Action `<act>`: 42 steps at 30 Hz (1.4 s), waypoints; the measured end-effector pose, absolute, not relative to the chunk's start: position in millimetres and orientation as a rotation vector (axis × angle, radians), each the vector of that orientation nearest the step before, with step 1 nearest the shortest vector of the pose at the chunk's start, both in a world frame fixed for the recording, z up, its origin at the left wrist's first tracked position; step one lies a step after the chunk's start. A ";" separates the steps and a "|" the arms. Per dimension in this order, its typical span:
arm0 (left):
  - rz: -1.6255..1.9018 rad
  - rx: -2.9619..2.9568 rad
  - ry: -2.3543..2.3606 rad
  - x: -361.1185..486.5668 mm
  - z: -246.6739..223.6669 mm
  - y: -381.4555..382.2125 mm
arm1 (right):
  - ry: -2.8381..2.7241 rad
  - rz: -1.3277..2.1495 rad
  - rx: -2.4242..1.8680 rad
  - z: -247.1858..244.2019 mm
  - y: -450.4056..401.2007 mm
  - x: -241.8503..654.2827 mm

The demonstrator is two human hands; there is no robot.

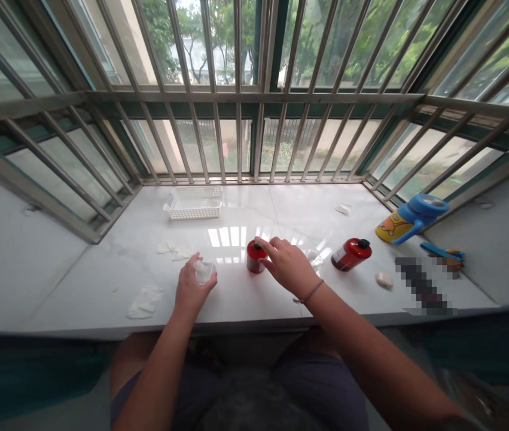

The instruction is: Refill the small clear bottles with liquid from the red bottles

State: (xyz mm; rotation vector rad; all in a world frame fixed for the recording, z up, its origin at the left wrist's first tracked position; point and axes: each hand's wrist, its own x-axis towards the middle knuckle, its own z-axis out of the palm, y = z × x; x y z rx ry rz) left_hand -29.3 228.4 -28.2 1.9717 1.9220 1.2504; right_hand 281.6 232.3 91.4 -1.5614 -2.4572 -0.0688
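My left hand [192, 284] is wrapped round a small clear plastic cup [204, 272] near the front of the white ledge. To the right of it stands a red bottle [255, 261] with a black top. My right hand [287, 260] reaches over this bottle from the right, its fingers at the black top and the thumb by the bottle's side. The fingers partly cover the top. Behind my right hand, a clear object [314, 258] is partly hidden. A second red bottle [351, 254] with a black cap appears tilted further right.
A white basket [194, 204] sits at the back left. Crumpled white tissues [145, 301] lie at the left. On the right are a blue and yellow cup [411, 219], a pale lump [384, 280] and an orange and blue item [445, 256]. Metal bars [254, 97] close off the back.
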 end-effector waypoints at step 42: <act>1.237 2.012 1.952 -27.3 -28.2 226.0 | -1.552 -0.163 -1.943 -26.3 246.8 467.4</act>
